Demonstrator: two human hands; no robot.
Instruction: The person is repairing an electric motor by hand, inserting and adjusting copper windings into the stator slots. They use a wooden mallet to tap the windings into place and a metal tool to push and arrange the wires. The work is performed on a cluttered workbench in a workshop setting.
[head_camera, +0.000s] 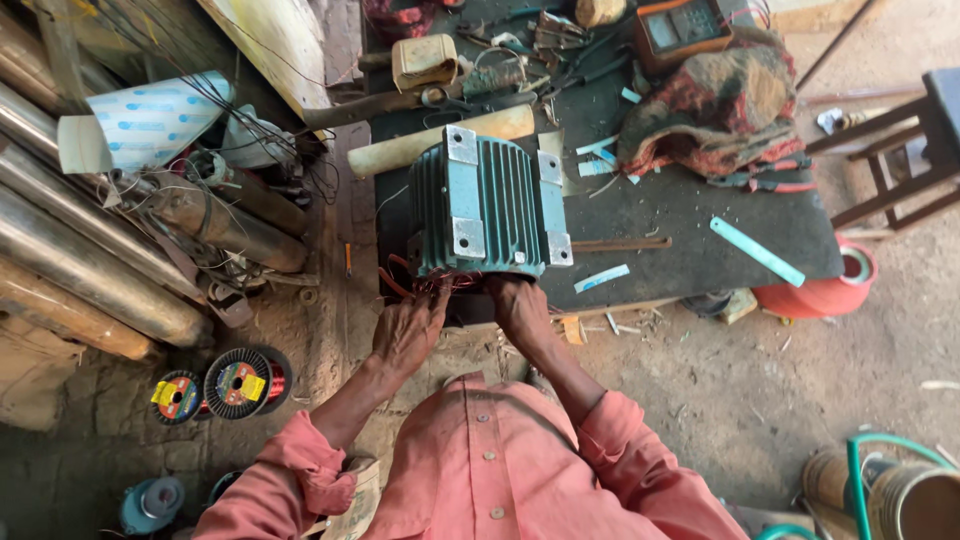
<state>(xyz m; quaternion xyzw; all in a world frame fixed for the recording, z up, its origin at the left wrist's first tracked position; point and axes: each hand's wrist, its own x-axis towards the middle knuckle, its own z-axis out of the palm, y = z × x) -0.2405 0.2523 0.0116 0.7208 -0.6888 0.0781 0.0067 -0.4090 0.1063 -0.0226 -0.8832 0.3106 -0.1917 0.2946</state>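
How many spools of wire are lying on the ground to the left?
2. A smaller spool with a yellow label lies beside a larger spool of copper-red wire, both left of the left hand. Others may be hidden.

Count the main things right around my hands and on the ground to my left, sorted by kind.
Green ribbed metal motor housing: 1
Silver square mounting plates on that housing: 4
Black round spools of copper wire on the ground: 2
Hands at the housing's near end, left hand and right hand: 2
Total: 9
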